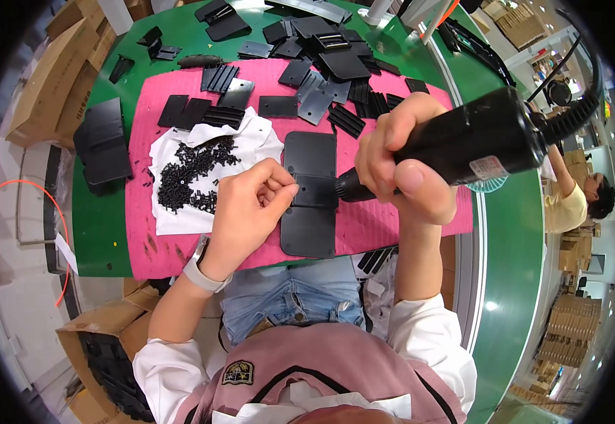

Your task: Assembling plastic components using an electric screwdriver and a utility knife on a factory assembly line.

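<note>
My right hand (410, 159) is wrapped round a black electric screwdriver (481, 134), whose cable runs off to the upper right. Its ribbed nose points left, at the right edge of a flat black panel (309, 233) with rounded corners and a raised middle strip. Over the panel's left edge, my left hand (254, 205) is closed in a pinch, its fingertips beside that strip. Whatever it may hold is too small to make out. Left of this hand, many small black screws (191, 169) lie heaped on a white cloth (261, 134).
Under the work lies a pink foam mat (145, 251) on a green table (95, 247). Black plates (278, 106) and ribbed pieces spread across the back, with a larger pile (339, 60) beyond. Cardboard boxes (53, 113) stand left. Another person (569, 198) is at far right.
</note>
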Action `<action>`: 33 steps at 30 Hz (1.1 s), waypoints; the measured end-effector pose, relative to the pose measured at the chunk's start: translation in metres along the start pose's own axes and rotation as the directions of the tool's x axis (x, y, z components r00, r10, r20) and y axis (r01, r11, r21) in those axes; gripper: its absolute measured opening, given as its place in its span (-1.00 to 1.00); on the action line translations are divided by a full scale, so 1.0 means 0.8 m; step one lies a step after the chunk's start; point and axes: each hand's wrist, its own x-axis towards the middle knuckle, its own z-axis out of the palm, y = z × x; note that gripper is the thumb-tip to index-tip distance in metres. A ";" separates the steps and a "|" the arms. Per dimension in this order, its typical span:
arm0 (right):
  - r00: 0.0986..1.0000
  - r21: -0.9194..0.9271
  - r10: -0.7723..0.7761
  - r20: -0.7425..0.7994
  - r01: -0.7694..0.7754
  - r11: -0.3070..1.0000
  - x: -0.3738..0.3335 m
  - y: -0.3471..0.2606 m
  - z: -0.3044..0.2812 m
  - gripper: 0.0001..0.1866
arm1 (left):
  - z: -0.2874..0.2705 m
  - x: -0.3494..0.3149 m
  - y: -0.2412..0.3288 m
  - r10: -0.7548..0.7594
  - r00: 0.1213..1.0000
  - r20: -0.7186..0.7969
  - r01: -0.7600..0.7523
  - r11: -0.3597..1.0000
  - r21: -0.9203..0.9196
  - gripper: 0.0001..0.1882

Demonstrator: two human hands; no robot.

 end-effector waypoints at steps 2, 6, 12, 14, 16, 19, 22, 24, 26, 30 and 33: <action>1.000 0.000 0.002 0.015 -0.002 1.000 0.003 0.002 -0.001 -0.66 | -0.002 0.000 0.001 0.008 1.000 -0.004 -0.008 1.000 0.018 -0.92; 0.999 0.086 0.023 0.031 -0.025 0.996 0.002 0.003 -0.002 -0.65 | -0.001 0.001 0.006 0.025 1.000 0.001 -0.025 0.999 0.047 -0.92; 1.000 0.071 -0.013 -0.003 0.013 0.997 -0.010 0.007 0.001 -0.70 | -0.005 -0.001 0.009 0.040 0.999 0.021 -0.042 0.995 0.094 -0.93; 0.993 -0.129 -0.117 0.009 0.118 0.985 -0.013 0.011 0.006 -0.69 | -0.005 -0.002 0.009 0.042 0.999 0.031 -0.045 0.993 0.109 -0.93; 0.993 -0.175 -0.115 0.007 0.115 0.978 -0.016 0.009 0.011 -0.66 | -0.004 -0.002 0.007 0.044 0.999 0.007 -0.044 0.996 0.084 -0.94; 0.989 -0.021 -0.148 -0.004 0.148 0.989 -0.013 -0.002 0.013 -0.63 | 0.000 -0.007 0.004 0.100 0.994 -0.046 -0.093 0.986 0.136 -0.95; 0.973 0.105 -0.218 0.071 0.210 0.972 -0.009 -0.013 -0.002 -0.64 | -0.004 -0.007 0.006 0.147 0.984 -0.098 -0.129 0.977 0.168 -0.91; 0.958 0.252 -0.284 0.039 0.265 0.931 -0.008 -0.012 -0.004 -0.62 | -0.005 -0.005 0.013 0.126 0.978 -0.164 -0.136 0.989 -0.050 -0.90; 0.941 0.286 -0.337 0.037 0.313 0.906 -0.004 -0.006 -0.006 -0.62 | -0.010 -0.004 0.013 0.082 0.992 -0.099 -0.093 0.989 -0.113 -0.88; 0.930 0.302 -0.367 -0.029 0.359 0.883 0.002 0.004 0.000 -0.62 | -0.016 -0.004 0.003 0.028 1.000 0.010 -0.023 0.936 -0.350 -0.84; 0.927 0.292 -0.370 -0.066 0.372 0.881 0.005 0.004 0.007 -0.67 | -0.020 -0.005 0.010 0.007 0.991 0.136 0.052 0.902 -0.429 -0.82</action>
